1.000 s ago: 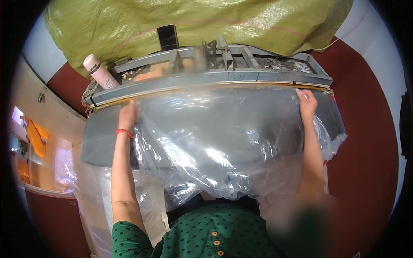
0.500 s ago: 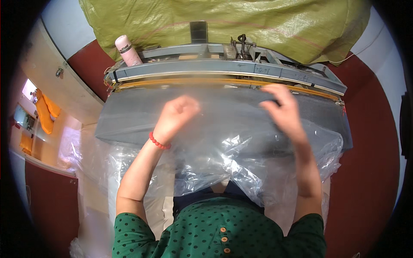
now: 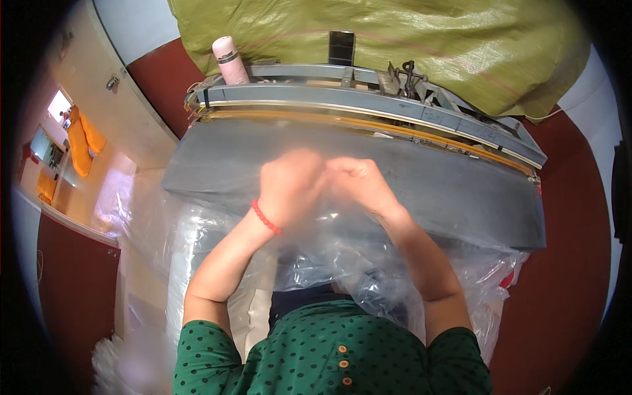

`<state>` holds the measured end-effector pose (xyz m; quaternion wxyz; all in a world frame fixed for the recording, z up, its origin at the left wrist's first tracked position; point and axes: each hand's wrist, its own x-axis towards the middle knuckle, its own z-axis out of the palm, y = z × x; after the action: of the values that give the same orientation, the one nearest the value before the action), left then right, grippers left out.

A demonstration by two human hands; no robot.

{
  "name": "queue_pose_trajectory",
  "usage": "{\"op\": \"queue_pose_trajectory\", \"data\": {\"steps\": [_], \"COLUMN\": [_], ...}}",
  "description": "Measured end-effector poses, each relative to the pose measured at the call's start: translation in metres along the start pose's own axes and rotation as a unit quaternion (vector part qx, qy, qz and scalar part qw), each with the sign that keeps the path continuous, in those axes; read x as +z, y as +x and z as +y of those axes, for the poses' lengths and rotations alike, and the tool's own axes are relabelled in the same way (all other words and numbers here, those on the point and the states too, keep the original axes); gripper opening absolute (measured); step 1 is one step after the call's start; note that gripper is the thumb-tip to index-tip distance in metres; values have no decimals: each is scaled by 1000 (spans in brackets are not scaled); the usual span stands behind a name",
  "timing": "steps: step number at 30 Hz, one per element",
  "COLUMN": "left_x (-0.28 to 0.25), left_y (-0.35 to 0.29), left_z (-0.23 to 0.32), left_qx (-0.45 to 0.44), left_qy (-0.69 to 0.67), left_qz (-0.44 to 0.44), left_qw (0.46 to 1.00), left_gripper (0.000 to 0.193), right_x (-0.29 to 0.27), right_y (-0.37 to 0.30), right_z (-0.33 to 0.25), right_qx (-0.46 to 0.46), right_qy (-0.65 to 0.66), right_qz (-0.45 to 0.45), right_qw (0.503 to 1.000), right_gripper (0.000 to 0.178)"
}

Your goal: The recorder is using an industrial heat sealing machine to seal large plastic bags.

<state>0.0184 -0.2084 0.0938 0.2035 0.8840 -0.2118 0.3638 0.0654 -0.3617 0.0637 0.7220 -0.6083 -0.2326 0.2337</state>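
My left hand point(image 3: 291, 184), with a red bead bracelet point(image 3: 264, 218) at its wrist, is curled and slightly hazy. Against its fingertips, my right hand point(image 3: 366, 183) pinches with thumb and forefinger. Whatever is between the fingers is too small or blurred to make out. Both hands are over a long grey padded-looking surface point(image 3: 461, 191). Beyond them, an orange strip point(image 3: 454, 143) runs along a grey metal frame point(image 3: 296, 97). A clear plastic sheet point(image 3: 368, 257) hangs over the near edge and my lap.
On the frame's left end stands a pink bottle point(image 3: 229, 60). A dark rectangular panel point(image 3: 341, 48) rises behind the frame, near a dark metal hook point(image 3: 409, 79). A yellow-green tarp point(image 3: 447, 33) covers the back. A pale door point(image 3: 108, 79) stands open at the left.
My hands have come together from apart; the right one has moved left from near the frame, its fingers closing. The view has shifted, so the frame and bottle sit farther right.
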Motion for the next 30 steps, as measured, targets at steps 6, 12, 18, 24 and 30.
{"op": "queue_pose_trajectory", "data": {"steps": [6, 12, 18, 24, 30], "left_x": [-41, -156, -175, -58, -30], "left_y": [-41, -138, -64, -103, -103], "left_z": [-74, -250, -276, -294, -316], "left_qx": [-82, -335, -190, -407, -525], "left_qy": [-237, 202, 531, 146, 294], "left_qz": [-398, -545, 175, -50, -177], "left_qw": [882, 741, 807, 901, 779], "left_gripper": [11, 40, 28, 63, 62], "right_x": [-118, -338, -462, -455, -460], "right_y": [-4, -127, -288, -320, -335], "right_z": [36, 51, 41, 25, 22], "right_qx": [-148, -144, 68, 278, 308], "right_qy": [183, -299, -548, -611, -622], "right_qz": [146, 577, 671, 616, 638], "right_qw": [961, 746, 494, 412, 333], "right_gripper": [7, 22, 30, 37, 35]}}
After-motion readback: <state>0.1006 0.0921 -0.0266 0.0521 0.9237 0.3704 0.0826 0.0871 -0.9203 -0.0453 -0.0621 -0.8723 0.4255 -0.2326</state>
